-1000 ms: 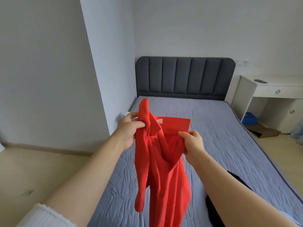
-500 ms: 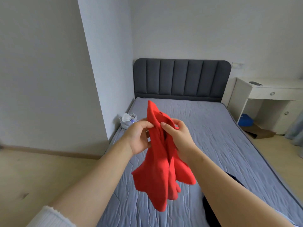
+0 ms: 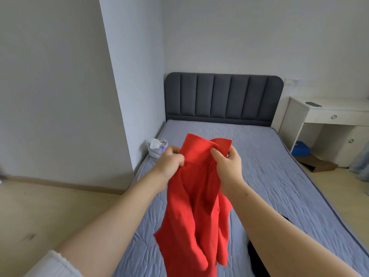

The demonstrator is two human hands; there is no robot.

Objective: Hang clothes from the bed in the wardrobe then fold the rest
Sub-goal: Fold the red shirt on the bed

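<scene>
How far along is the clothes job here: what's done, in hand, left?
Done: nothing can be confirmed; no hung or folded clothes are in view. In hand: the left hand and right hand grip a red garment near its collar, raised over the bed, no hanger visible. Left: hanging or folding it, plus a dark garment lying on the bed at the lower edge of view.

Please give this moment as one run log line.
left hand: grips red shirt | right hand: grips red shirt | red shirt: hangs from both hands
</scene>
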